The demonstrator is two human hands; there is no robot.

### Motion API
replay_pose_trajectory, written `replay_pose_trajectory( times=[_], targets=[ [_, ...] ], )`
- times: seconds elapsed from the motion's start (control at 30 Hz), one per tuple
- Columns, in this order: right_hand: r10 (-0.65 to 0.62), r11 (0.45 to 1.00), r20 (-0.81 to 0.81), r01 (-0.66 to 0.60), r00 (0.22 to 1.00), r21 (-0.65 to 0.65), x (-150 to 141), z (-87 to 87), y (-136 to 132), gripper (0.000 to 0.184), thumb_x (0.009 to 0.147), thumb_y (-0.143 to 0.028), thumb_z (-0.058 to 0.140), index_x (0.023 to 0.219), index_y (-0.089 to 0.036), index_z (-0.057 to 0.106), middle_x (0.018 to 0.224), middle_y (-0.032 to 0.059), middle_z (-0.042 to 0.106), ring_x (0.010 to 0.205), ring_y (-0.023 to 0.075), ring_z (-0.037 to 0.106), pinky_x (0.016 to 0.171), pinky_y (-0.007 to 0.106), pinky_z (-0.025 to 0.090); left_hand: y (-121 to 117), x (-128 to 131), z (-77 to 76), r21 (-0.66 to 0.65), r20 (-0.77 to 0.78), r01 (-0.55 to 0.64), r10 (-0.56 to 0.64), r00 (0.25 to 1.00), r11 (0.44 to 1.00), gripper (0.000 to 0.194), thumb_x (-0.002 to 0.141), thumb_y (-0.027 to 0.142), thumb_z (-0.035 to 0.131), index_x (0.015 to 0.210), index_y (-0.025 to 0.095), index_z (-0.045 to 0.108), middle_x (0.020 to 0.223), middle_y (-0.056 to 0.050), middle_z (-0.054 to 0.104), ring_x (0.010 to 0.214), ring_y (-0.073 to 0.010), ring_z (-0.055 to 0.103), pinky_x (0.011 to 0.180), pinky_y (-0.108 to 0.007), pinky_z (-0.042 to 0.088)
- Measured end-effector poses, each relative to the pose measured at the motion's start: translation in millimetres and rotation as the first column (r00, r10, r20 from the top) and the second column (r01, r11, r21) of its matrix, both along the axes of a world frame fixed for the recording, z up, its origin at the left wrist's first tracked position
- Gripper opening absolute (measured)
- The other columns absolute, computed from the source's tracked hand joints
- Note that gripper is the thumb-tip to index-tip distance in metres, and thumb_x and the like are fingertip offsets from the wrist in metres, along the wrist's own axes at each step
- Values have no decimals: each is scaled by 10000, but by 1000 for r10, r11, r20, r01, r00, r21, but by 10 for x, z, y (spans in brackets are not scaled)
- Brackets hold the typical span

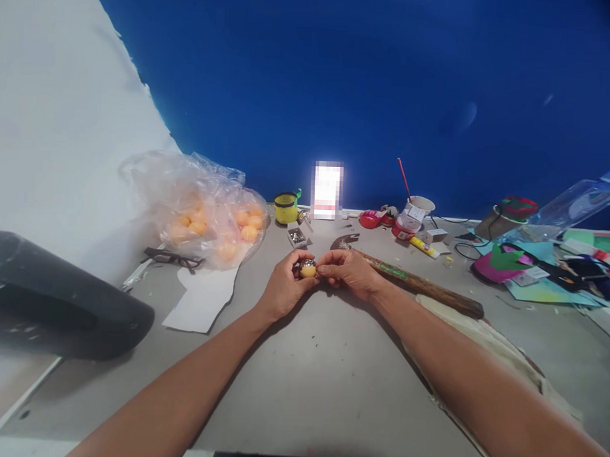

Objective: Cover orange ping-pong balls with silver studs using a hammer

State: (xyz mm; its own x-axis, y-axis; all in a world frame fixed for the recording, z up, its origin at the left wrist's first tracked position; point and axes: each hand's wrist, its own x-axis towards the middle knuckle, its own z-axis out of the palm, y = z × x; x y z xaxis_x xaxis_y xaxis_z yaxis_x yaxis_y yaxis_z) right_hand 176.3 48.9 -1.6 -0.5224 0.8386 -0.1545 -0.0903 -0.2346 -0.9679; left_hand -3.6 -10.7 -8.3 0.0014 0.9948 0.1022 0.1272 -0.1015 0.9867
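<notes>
Between the thumb and fingers of my left hand point(284, 288) sits a small orange ball point(308, 271), its upper part covered with shiny silvery pieces that look like tack heads. My right hand point(347, 272) meets the ball from the right, thumb and forefinger pinched together at its side. Whatever lies between those fingertips is too small to make out. Just beyond my hands stands a small open box point(296, 237) of shiny metal bits. A claw hammer point(413, 280) with a worn wooden handle lies beyond and beside my right hand.
Clear plastic bags point(200, 211) of orange balls lie at left, near glasses point(174, 258) and white paper point(202, 301). A dark cylinder point(67, 300) juts in from the left. A yellow cup point(286, 208), white tub point(416, 209), glue tube point(423, 246) and plastic bottle point(576, 206) stand or lie farther back.
</notes>
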Motion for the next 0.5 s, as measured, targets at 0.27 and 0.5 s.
replay_pose_trajectory(
  times=[0.27, 0.5],
  targets=[
    [14, 1000, 1, -14, 1000, -20, 15, -7, 12, 357, 558, -347, 973, 756, -143, 756, 595, 14, 683, 479, 65, 520, 443, 179, 360, -6, 10, -2, -21, -8, 4, -5, 1000, 1000, 463, 673, 258, 845, 1057, 202, 592, 956, -23, 681, 787, -183, 651, 709, -307, 551],
    [19, 1000, -6, -19, 1000, -11, 21, -23, 17, 379, 545, -365, 984, 756, -146, 758, 562, -5, 658, 470, 63, 512, 440, 176, 345, 3, 8, -13, 16, -83, -14, 15, 996, 1000, 461, 688, 262, 833, 1082, 195, 604, 986, -35, 695, 829, -194, 645, 772, -322, 524]
  ],
)
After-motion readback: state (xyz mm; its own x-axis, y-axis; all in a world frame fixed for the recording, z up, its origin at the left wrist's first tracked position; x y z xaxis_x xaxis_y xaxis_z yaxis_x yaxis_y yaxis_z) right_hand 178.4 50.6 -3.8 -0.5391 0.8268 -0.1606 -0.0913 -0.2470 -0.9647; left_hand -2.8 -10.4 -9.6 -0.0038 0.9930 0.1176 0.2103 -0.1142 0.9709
